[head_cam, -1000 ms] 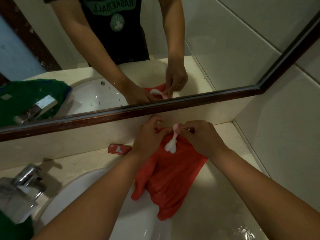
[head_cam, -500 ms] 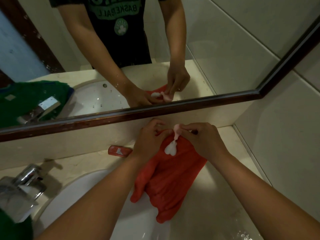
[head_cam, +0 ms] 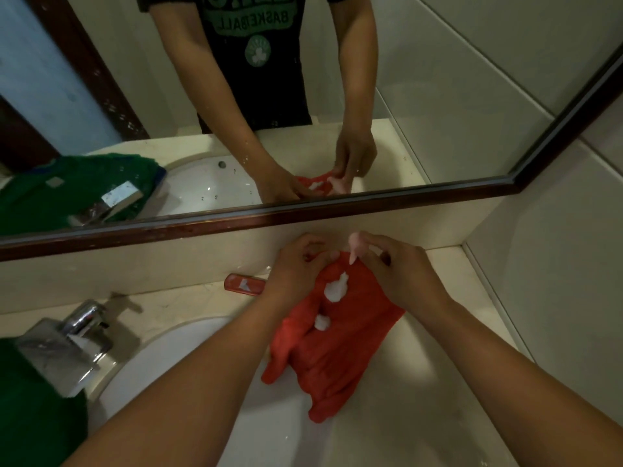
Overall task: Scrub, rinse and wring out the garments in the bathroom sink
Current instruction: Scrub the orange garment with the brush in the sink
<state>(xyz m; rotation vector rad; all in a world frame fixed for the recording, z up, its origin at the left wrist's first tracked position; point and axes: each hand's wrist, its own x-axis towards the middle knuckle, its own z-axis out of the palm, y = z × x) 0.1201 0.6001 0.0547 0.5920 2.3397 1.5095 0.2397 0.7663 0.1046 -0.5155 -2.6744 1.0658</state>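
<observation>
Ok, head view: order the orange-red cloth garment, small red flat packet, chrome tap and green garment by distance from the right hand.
1. Orange-red cloth garment: touching the right hand.
2. Small red flat packet: just beyond the left hand.
3. Chrome tap: far left.
4. Green garment: bottom-left corner.

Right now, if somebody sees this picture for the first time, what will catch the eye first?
The red garment, draped from the counter into the sink, with white foam on it. The left hand and the right hand meet at its top edge, below the mirror. A green garment lies left of the tap.
</observation>
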